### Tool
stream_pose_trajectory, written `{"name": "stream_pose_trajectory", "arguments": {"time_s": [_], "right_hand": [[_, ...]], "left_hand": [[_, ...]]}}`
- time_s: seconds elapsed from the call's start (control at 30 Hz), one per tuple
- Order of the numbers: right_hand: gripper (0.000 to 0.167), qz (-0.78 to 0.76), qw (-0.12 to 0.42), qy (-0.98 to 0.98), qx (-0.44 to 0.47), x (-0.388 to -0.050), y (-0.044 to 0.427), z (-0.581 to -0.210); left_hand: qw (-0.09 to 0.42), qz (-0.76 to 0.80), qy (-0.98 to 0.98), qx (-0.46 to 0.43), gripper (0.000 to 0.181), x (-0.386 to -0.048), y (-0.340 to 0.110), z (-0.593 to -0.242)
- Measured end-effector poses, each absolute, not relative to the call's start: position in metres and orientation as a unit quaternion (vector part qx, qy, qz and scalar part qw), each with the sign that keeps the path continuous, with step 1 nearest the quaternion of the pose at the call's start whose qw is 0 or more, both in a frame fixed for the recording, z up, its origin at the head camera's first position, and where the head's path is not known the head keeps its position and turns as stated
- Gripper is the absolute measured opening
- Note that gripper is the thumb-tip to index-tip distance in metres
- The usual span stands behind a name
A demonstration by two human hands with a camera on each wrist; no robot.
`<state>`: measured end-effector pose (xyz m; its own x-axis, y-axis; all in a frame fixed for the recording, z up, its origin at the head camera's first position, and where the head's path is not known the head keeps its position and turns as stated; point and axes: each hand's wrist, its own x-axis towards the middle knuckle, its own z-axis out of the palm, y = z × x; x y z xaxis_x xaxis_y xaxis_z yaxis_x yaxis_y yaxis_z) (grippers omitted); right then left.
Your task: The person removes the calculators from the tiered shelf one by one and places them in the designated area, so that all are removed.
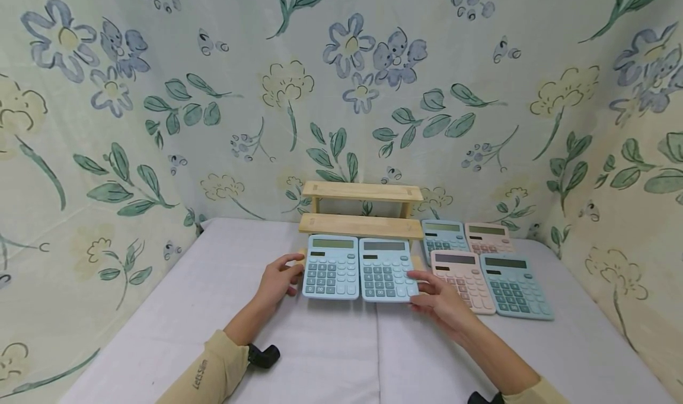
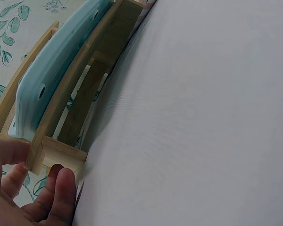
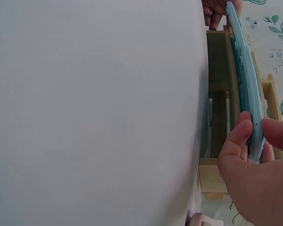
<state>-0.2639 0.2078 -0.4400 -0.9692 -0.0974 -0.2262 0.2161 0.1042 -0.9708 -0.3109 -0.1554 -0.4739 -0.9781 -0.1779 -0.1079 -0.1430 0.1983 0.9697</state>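
Note:
Two light blue calculators stand side by side, leaning back on the front step of a wooden tiered stand [image 1: 363, 225]. My right hand [image 1: 440, 300] pinches the right blue calculator [image 1: 385, 255] by its right edge; in the right wrist view, thumb and fingers lie on both its faces [image 3: 255, 113]. Beside the left blue calculator [image 1: 332, 253], my left hand [image 1: 277, 282] is at the stand's left end. The left wrist view shows its fingers curled about the end of the wooden step [image 2: 36, 157], close to the calculator's lower corner.
Right of the stand, a pink calculator [image 1: 482, 300] and a blue calculator [image 1: 533, 303] lie on the white cloth [image 1: 331, 356]. Behind these are another blue calculator [image 1: 443, 228] and another pink one [image 1: 487, 231]. A floral curtain [image 1: 363, 143] hangs close behind the stand.

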Motion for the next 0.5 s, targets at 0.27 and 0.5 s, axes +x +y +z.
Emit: {"name": "stream_pose_trajectory", "arguments": {"time_s": [0.27, 0.5], "right_hand": [[0.058, -0.668, 0.121, 0.732, 0.053, -0.2594, 0.2102, -0.4382], [0.059, -0.674, 0.128, 0.725, 0.062, -0.2538, 0.2171, -0.4359]], "left_hand": [[0.011, -0.626, -0.773, 0.104, 0.032, -0.3105, -0.1557, -0.4736], [0.010, -0.627, -0.772, 0.103, 0.032, -0.3096, -0.1558, -0.4723]]}}
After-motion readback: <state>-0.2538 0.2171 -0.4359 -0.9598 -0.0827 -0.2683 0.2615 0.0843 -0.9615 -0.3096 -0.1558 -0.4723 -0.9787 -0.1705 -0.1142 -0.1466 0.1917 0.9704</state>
